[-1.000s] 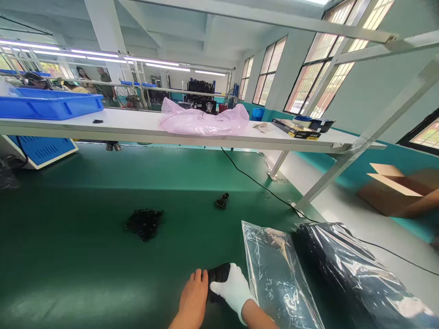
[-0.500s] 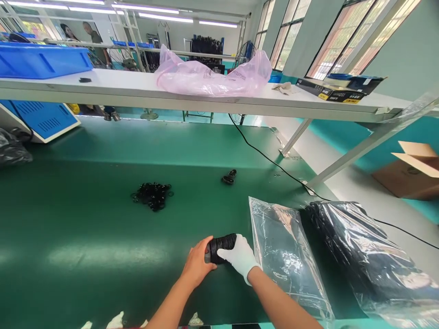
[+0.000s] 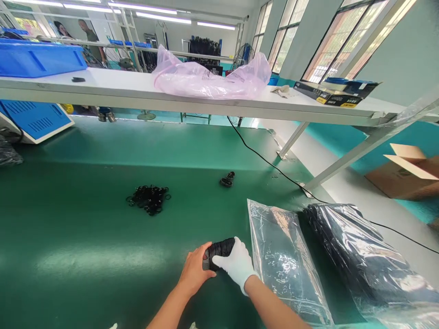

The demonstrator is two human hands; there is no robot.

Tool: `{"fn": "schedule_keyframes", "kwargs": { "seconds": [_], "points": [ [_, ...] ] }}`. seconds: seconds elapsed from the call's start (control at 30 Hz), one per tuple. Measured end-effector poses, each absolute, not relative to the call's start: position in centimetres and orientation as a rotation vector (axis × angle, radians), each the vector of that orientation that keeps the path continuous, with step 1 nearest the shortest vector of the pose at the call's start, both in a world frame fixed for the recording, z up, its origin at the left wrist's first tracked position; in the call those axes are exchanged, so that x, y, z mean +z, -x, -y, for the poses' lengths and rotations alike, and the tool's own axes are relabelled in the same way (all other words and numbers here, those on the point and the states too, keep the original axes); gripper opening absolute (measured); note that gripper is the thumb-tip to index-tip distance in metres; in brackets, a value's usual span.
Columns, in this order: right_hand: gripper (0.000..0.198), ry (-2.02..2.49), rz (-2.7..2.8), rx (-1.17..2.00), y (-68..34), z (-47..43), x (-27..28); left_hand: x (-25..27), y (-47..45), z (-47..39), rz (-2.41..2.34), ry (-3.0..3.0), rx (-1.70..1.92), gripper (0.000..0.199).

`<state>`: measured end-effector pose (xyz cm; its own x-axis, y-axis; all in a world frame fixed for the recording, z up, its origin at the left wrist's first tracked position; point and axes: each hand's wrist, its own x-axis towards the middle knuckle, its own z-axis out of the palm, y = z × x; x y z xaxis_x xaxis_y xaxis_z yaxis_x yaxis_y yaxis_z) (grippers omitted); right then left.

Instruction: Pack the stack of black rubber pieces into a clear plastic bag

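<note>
At 6 o'clock, left hand (image 3: 196, 270) & gloved right hand (image 3: 236, 264) clench ring stack (image 3: 219, 250); mid-bunching, next likely needs clear bag (image 3: 284, 260) at 3 o'clock.

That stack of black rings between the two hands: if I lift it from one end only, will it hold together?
Probably not. The stack of black rings looks like separate thin rings pressed together by the left hand and gloved right hand, so it would likely sag or spill. It lies on its side on the smooth green table, so it may roll. Loose rings suggest they scatter easily.

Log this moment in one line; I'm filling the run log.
left hand: gripping ring stack | right hand: gloved, gripping ring stack | surface: green mat
</note>
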<state>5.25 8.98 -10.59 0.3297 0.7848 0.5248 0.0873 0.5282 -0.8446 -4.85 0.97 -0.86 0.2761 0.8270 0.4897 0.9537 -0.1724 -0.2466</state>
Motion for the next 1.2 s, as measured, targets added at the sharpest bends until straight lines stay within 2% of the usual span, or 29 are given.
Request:
{"fn": "schedule_keyframes", "kwargs": {
  "seconds": [0.13, 0.37, 0.53, 0.67, 0.93, 1.2],
  "points": [
    [0.040, 1.029, 1.128, 0.493, -4.5, -8.4, -10.0, -0.9, 5.3, -1.4, 1.606, 2.025, -0.351, 0.077],
    [0.027, 0.964, 1.291, 0.439, -6.9, -9.6, -9.6, -4.2, 5.8, -3.9, 1.650, 1.846, -0.502, 0.077],
    [0.039, 0.995, 1.337, 0.390, -7.2, -9.3, -9.0, -4.8, 6.3, -4.4, 1.638, 1.844, -0.530, 0.078],
    [0.037, 1.027, 1.340, 0.327, -7.8, -8.3, -8.8, -4.8, 6.1, -3.8, 1.616, 1.857, -0.596, 0.077],
    [0.037, 0.788, 1.461, 0.414, -9.1, -9.8, -10.6, -6.1, 5.5, -2.9, 1.475, 1.873, -0.727, 0.076],
    [0.044, 1.009, 1.238, 0.152, -4.1, -7.6, -10.9, -6.7, 6.3, -3.6, 1.455, 1.850, -0.713, 0.068]
  ]
}}
